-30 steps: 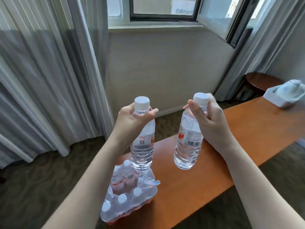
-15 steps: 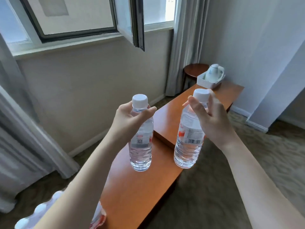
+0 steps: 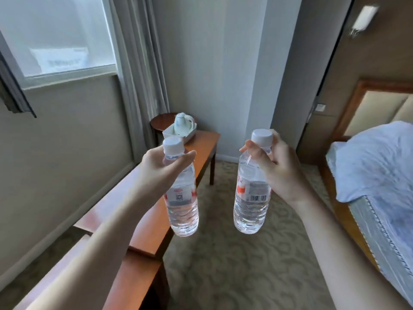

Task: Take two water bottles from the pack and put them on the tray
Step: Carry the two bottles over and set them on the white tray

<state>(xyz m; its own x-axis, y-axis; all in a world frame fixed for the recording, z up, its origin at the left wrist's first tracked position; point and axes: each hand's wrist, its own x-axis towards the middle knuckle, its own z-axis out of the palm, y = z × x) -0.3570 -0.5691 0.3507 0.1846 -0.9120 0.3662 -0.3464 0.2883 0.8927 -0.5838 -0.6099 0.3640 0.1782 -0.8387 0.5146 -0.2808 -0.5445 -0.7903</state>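
both bottles were up in the air, left hand (image 3: 164,170) clamped round the left bottle (image 3: 182,198) neck, right hand (image 3: 280,170) round the right bottle (image 3: 251,193). tray (image 3: 178,135) sat far down the bench (image 3: 147,211), so i'd carry them upright and set them beside the kettle (image 3: 182,123).

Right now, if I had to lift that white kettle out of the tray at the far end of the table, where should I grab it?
Probably by its handle, the loop on the right side of the kettle, coming from the right. It stands upright in the tray, whose walls hide its base.
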